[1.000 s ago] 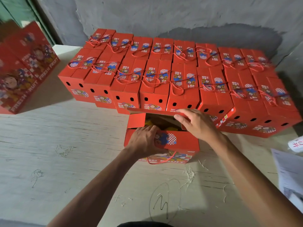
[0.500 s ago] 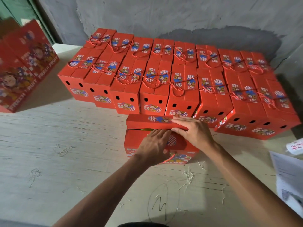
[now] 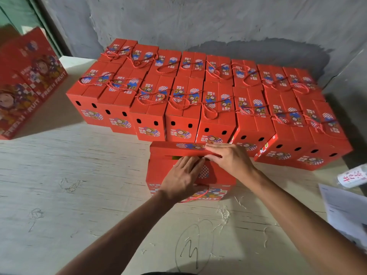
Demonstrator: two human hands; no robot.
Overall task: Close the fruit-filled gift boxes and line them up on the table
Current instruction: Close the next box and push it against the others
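Note:
A red fruit gift box stands alone on the table in front of two rows of several closed red gift boxes. My left hand lies flat on its near top flap. My right hand presses flat on the far top flap, which is folded down almost level. A narrow dark gap with a bit of yellow-green fruit shows between the flaps at the left. The box's red rope handle hangs over its front face.
The pale wooden table carries pencil scribbles and loose fibres. Flat red box blanks lean at the far left. Papers and a white roll lie at the right edge. A grey concrete wall stands behind the rows.
The far flap has come down from upright to nearly flat under my right hand. My left hand slid up the near flap, and the fruit inside is now almost hidden.

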